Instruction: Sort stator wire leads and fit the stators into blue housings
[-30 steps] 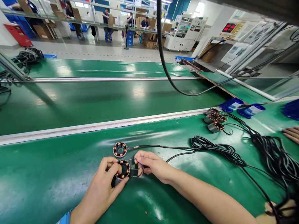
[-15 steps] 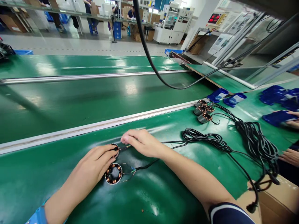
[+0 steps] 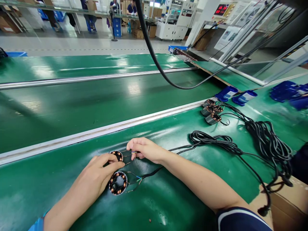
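Note:
My left hand is closed at the near side of a small motor stator with copper windings, its thumb tip by a thin lead. My right hand pinches thin wires just right of that stator, where a black cable ends; the grip partly hides the wire tips. Closer to me lies a second stator, untouched. Thin leads run from it to the blue and green wires of another black cable, which passes under my right forearm.
Several stators stand at the right beside coiled black cables and blue plastic housings. A white rail borders the green belt. One black cable hangs overhead. A cardboard box is at lower right.
My right hand has closed its fingers on the wires by the upper stator. My left fingers have drawn back from its top, uncovering the windings. The co-worker's hands at right have left view.

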Motion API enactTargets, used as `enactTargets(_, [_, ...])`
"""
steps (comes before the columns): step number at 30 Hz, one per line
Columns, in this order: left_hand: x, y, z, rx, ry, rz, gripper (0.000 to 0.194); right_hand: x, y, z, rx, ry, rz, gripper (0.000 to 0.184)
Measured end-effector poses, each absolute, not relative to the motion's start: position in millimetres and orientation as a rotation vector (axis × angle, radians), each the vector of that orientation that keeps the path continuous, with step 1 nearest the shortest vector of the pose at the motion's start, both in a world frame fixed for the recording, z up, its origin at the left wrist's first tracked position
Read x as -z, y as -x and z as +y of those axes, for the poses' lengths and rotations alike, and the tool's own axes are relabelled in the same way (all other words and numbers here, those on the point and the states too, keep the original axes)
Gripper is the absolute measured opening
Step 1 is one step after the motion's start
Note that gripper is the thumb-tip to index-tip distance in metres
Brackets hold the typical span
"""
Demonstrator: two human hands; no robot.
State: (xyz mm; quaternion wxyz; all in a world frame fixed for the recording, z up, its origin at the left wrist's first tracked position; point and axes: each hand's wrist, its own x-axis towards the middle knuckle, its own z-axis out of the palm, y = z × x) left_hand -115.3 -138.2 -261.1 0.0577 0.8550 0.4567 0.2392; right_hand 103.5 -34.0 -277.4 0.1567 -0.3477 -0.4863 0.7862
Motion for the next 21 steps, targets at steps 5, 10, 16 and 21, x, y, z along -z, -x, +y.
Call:
enactTargets(5, [251,120,-149,-0.677,-2.522,1.485,0.023,262,-130,-26,-2.021,0.74,-1.752,0.033])
enactTargets(10, [233,134,-160,-0.482,-2.805,1.384,0.022,230,-162,-27,-1.34,0.396,-2.61,0.037])
enactTargets(16, [241,125,-161,-0.401,-2.92,1.337,0.027,242,-159,-25,-1.092,0.493,-2.854,0.011])
enactTargets(21, [244,120,-164,-0.392,-2.854,1.423,0.032,232,-171,-12,-1.247,0.56,-2.698,0.02])
